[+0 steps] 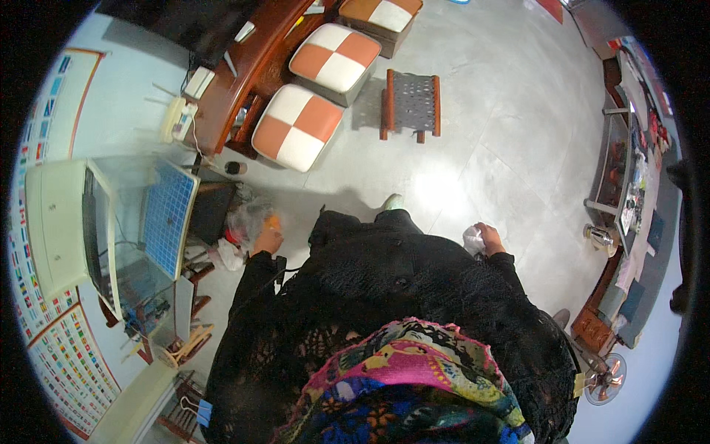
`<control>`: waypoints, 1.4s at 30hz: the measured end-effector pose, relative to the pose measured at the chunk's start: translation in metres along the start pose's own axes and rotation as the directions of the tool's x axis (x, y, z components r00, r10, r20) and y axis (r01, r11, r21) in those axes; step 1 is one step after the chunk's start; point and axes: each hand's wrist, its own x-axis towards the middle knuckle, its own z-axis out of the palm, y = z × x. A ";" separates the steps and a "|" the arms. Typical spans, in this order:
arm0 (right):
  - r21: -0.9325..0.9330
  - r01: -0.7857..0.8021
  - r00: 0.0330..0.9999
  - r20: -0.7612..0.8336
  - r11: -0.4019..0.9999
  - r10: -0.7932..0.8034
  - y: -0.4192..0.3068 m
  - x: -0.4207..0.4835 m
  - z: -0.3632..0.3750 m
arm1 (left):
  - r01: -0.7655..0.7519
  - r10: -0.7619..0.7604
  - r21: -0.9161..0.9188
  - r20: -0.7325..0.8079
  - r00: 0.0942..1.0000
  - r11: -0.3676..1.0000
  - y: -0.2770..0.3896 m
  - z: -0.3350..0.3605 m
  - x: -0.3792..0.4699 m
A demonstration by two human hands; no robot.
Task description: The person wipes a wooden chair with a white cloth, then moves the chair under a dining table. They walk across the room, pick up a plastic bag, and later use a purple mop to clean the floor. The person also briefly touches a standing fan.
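Observation:
My left hand (pixel 268 241) is curled on a small orange object (pixel 272 222), blurred, so its kind is unclear. Just beyond those fingers is a clear plastic bag (pixel 247 213) with something red showing in it. Whitish crumpled material (pixel 230 255) lies beside the left wrist. Out to the right, my right hand (pixel 490 238) grips a crumpled white wad (pixel 472 240), perhaps plastic or tissue. Both hands are low beside my black clothing, above the grey floor (pixel 499 183).
Checkered padded stools (pixel 299 127) line a wooden desk (pixel 236 83) ahead left. A low stool with a woven seat (pixel 413 102) stands ahead. At left is a glass case (pixel 130 222) with a blue gridded panel (pixel 165 213). A glass-topped table (pixel 615 161) and fan (pixel 604 380) are right.

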 end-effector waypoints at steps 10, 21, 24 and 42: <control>-0.481 0.111 0.989 -0.031 0.870 -0.143 0.047 0.015 -0.010 | -0.131 0.128 -0.017 -0.122 0.984 0.991 0.038 -0.063 0.013; -0.678 0.236 0.952 0.018 0.696 -0.306 0.090 -0.028 0.038 | -0.113 0.112 -0.023 -0.034 0.993 0.993 0.034 -0.150 0.078; -0.624 0.246 0.953 0.016 0.742 -0.302 0.115 -0.021 0.047 | -0.212 0.203 -0.054 -0.139 0.969 0.976 0.032 -0.155 0.087; 0.109 -0.149 0.970 -0.176 0.983 0.167 0.019 -0.031 0.043 | -0.157 0.159 0.238 0.012 0.987 0.959 0.092 -0.181 0.088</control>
